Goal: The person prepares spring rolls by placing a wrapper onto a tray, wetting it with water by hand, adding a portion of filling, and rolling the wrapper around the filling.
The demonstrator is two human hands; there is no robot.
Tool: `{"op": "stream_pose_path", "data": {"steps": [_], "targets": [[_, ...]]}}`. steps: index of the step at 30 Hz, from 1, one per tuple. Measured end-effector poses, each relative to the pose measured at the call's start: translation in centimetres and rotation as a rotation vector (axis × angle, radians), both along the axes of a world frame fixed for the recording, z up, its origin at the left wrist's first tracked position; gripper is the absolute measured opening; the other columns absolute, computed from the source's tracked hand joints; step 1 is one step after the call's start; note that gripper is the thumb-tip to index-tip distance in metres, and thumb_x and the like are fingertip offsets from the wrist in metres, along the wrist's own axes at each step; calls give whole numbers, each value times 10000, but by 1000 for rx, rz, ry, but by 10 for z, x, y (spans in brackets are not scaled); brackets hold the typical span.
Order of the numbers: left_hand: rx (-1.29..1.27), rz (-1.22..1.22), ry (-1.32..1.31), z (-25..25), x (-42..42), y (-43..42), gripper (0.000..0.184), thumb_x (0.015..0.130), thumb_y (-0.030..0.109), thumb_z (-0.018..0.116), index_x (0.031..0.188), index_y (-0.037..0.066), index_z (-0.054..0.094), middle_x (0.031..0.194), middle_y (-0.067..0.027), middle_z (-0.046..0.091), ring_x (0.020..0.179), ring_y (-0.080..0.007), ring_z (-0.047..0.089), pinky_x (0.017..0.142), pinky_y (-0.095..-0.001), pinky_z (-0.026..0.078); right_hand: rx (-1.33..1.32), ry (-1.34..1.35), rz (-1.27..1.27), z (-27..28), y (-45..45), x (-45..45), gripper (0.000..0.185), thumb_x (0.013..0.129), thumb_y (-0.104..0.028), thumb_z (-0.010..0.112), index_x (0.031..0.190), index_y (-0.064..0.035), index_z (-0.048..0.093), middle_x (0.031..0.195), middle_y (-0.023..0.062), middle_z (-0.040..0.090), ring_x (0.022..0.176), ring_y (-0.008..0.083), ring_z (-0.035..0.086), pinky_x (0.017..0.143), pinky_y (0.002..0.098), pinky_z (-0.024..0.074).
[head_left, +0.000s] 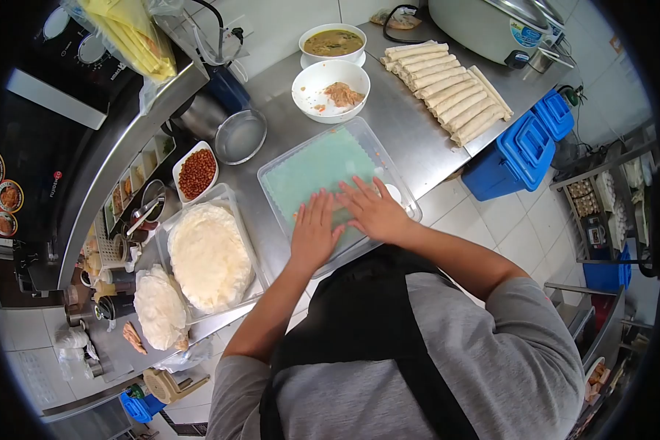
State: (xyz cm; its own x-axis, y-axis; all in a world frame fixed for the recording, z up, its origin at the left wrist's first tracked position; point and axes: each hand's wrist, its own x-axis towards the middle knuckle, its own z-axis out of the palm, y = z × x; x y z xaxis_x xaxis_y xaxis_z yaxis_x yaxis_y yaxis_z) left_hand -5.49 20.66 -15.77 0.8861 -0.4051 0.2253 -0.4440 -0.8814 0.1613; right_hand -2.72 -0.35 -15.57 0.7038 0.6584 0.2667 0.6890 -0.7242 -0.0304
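Stainless surface (409, 144) carries a clear plastic tray (375, 149) holding a green mat (308, 172), straight before the person (455, 337). Left hand (314, 232) and right hand (378, 212) lie flat over the mat's near part, fingers outstretched, the right's more spread; uneven pressure could skid the mat or tear anything thin beneath them.

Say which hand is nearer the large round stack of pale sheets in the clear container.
Left. The left hand is just right of the stack, not touching it; the right hand is farther right, across the green surface.
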Motion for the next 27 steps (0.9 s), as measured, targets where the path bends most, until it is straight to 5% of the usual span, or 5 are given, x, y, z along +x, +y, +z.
{"op": "stream_pose_path", "data": {"steps": [15, 18, 20, 24, 27], "targets": [[17, -3, -35, -9, 40, -4, 726, 881, 340, 667, 1481, 50, 377, 1451, -145, 460, 1372, -306, 415, 1133, -513, 319, -43, -3, -110, -20, 14, 40, 674, 902, -506, 589, 1432, -112, 449, 1434, 130, 482, 1356, 295, 426, 1096, 606, 306], [-3, 79, 159, 9, 73, -1, 636, 874, 354, 674, 1418, 100, 463, 1314, -128, 536, 1224, -298, 538, 1066, -497, 384, 65, 78, -36, -17, 13, 81, 596, 886, -487, 619, 1355, -135, 510, 1316, 112, 547, 1256, 273, 500, 1041, 581, 365], [95, 82, 186, 11, 90, 5, 557, 844, 356, 704, 1331, 149, 531, 1092, -84, 621, 1017, -261, 631, 906, -449, 469, -27, 181, -8, -7, 14, 98, 501, 885, -480, 623, 1262, -153, 573, 1154, 86, 620, 1060, 260, 612, 919, 527, 463], [237, 58, 250, 48, 101, 23, 512, 820, 321, 738, 1265, 150, 552, 940, -52, 659, 903, -242, 660, 794, -399, 505, 17, 262, -52, -2, 12, 104, 381, 853, -393, 688, 1102, -119, 600, 1007, 71, 670, 865, 280, 657, 748, 439, 525], [169, -4, -234, 132, 83, 45, 385, 873, 275, 699, 1213, 140, 578, 892, -20, 657, 851, -210, 657, 848, -385, 497, 267, 318, -99, 15, 16, 85, 330, 858, -323, 714, 1071, -89, 623, 851, 96, 671, 727, 317, 665, 657, 389, 530]]}}
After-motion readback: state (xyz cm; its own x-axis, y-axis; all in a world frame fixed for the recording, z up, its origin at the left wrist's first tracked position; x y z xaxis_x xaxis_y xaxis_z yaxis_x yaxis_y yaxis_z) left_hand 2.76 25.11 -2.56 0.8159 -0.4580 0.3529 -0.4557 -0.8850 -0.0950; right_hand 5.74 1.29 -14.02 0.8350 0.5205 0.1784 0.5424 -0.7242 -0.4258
